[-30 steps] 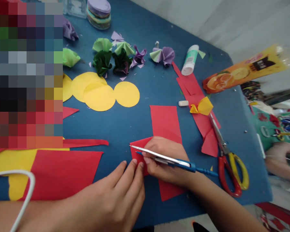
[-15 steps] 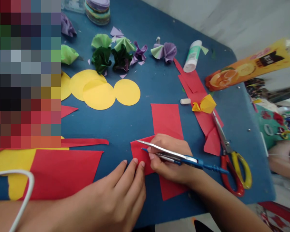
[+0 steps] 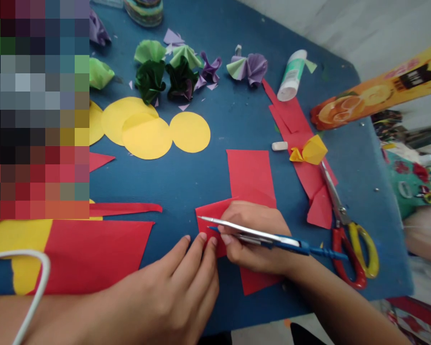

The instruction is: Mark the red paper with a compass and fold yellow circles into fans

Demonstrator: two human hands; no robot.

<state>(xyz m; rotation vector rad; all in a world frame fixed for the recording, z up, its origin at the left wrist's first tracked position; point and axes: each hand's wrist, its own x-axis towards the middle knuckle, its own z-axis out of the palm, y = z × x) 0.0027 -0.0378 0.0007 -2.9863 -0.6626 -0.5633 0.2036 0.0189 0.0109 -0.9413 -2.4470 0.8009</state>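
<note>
My right hand (image 3: 260, 235) grips a silver and blue drawing compass (image 3: 269, 235) like a pencil, its points aimed left. Both tips are over a small red paper piece (image 3: 211, 218), and I cannot tell whether they touch it. Fingertips of my left hand (image 3: 187, 278) lie stretched out on the lower left of that piece, pressing it flat. Partly beneath the piece and my right hand is a red paper rectangle (image 3: 252, 175), whose lower end shows below the wrist.
Scissors (image 3: 341, 215), a glue stick (image 3: 292, 75), an eraser (image 3: 280, 146) and an orange packet (image 3: 377, 91) lie on the right. Yellow circles (image 3: 147, 138) and folded paper flowers (image 3: 181, 76) are farther back. Larger red paper (image 3: 96, 256) and a white cord (image 3: 45, 268) are left. Pixel blocks hide the upper left.
The view has shifted slightly. The compass tips have moved a little down and left over the red piece, while my left hand keeps its place on the paper.
</note>
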